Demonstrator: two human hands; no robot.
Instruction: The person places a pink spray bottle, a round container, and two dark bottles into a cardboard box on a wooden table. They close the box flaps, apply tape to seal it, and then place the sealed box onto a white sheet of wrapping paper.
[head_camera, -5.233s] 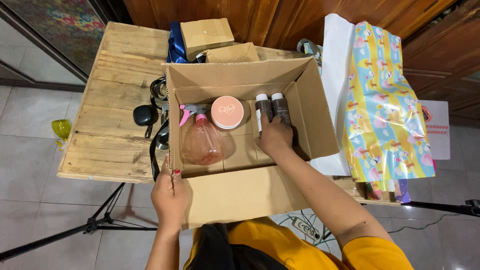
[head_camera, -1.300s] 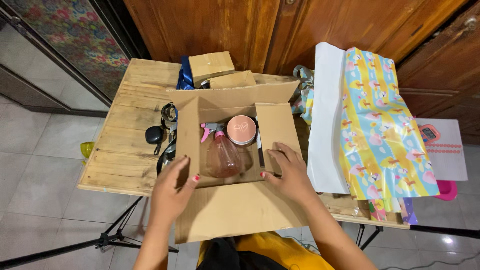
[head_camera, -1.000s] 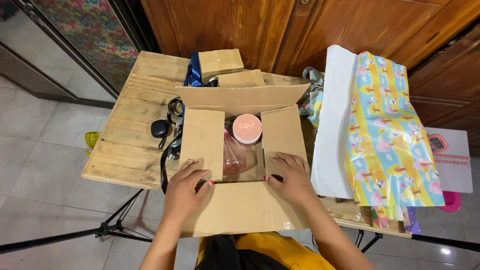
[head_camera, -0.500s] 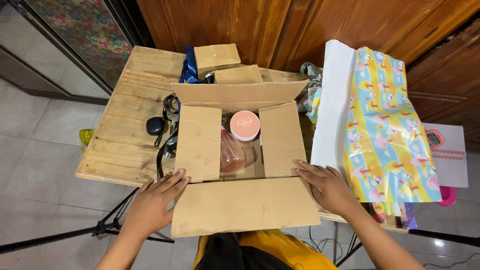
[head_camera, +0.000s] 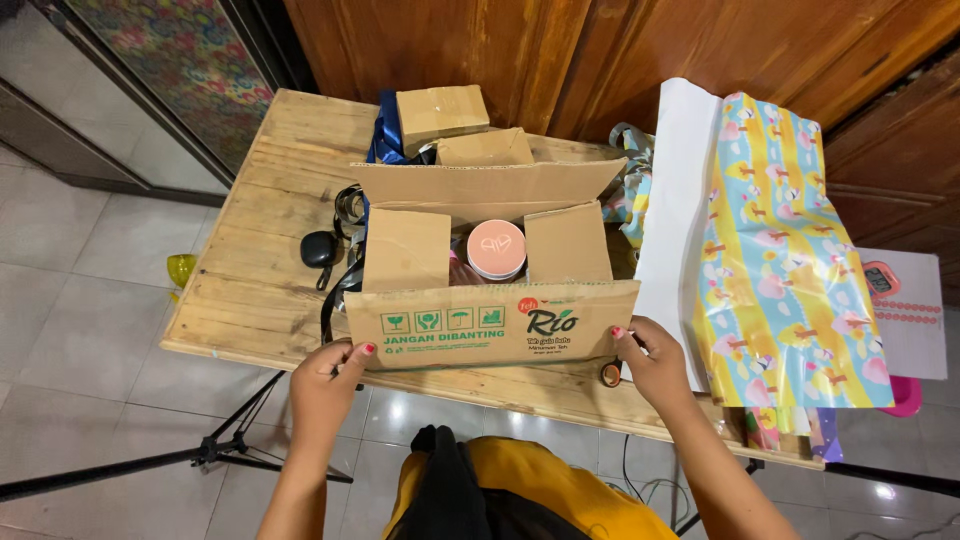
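The brown corrugated cardboard box (head_camera: 490, 250) sits in the middle of the pale wooden plank table (head_camera: 260, 250), its two short side flaps folded in and the back flap standing up. The left hand (head_camera: 330, 385) grips the lower left corner of the printed front flap (head_camera: 492, 325), thumb on its face, and the right hand (head_camera: 652, 362) pinches the flap's right edge, so the flap is raised upright between them. Through the gap between the side flaps a round jar with a pink lid (head_camera: 496, 249) shows inside the box. Just right of the box lies a sheet of yellow and blue patterned wrapping paper (head_camera: 775, 250); two small cardboard parcels (head_camera: 442, 112) sit behind it.
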